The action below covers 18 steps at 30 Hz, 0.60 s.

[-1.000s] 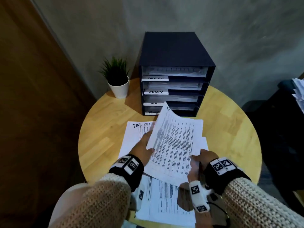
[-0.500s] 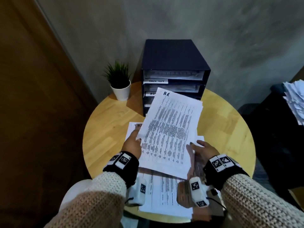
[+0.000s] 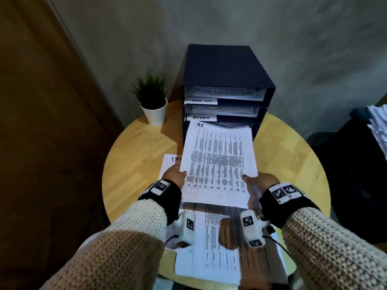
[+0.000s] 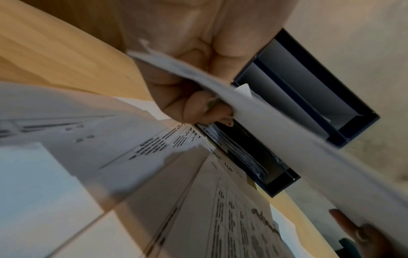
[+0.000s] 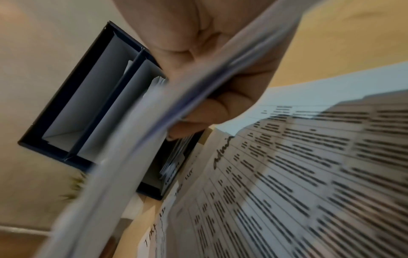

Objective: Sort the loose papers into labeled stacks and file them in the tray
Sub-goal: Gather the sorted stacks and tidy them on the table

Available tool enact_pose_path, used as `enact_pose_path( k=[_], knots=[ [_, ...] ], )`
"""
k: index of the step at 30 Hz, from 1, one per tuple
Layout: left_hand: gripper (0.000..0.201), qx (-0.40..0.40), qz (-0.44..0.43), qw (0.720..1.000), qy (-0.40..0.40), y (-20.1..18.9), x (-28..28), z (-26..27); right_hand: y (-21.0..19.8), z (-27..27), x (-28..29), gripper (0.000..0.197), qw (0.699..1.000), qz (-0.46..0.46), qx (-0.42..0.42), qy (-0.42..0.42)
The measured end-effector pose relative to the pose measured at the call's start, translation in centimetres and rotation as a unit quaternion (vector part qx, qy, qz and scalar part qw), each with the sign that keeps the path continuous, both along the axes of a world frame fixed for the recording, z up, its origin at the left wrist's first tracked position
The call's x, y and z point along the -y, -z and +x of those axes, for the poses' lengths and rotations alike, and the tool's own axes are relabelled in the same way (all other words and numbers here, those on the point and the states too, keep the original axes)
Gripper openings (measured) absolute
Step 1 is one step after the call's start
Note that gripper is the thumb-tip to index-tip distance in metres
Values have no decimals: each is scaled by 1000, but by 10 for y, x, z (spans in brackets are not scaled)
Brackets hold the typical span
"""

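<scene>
Both hands hold a thin stack of printed sheets marked "HR" [image 3: 218, 164] above the round wooden table [image 3: 134, 164]. My left hand [image 3: 174, 175] pinches its left edge, thumb on top and fingers curled beneath [image 4: 198, 108]. My right hand [image 3: 254, 181] grips the right edge the same way [image 5: 209, 97]. The stack's far edge reaches the front of the dark filing tray [image 3: 226, 68], just under its "ADMIN" label [image 3: 201, 117]. More papers lie on the table: one marked "TASK LIST" [image 3: 170, 162] and an "admin" sheet [image 5: 287, 165].
A small potted plant [image 3: 152, 101] stands left of the tray by the wall. Another pile of printed papers [image 3: 211, 248] lies at the table's near edge. A dark unit with a heap of papers [image 3: 379, 126] stands to the right.
The HR stack has been lifted from the table and carried forward to the tray front. My right hand, which rested by the lower papers, now grips the stack's right edge.
</scene>
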<state>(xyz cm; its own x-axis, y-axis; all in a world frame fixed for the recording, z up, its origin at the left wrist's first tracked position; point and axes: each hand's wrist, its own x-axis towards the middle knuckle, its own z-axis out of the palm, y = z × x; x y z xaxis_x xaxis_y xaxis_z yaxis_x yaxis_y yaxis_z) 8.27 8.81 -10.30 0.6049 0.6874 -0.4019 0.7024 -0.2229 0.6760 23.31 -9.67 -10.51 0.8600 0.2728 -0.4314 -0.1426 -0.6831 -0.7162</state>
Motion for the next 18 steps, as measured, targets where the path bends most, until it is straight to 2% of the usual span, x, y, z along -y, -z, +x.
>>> enact_pose_path(
  k=[4,9,12,15,18],
  knots=[
    [39,-5,-9,1000,6,3,-10,18,-5,22,-11,39,1000,7,-9,-22],
    [37,21,-86,996,13,15,-14,32,-1,44,-15,42,998,61,-8,27],
    [34,53,-128,990,-11,16,-19,40,-3,54,-19,41,996,90,-26,11],
    [32,56,-128,989,-48,13,-29,50,-8,61,-34,42,991,129,-42,22],
    [34,110,-166,972,-127,9,-39,66,-11,63,-46,40,980,167,-100,32]
  ],
)
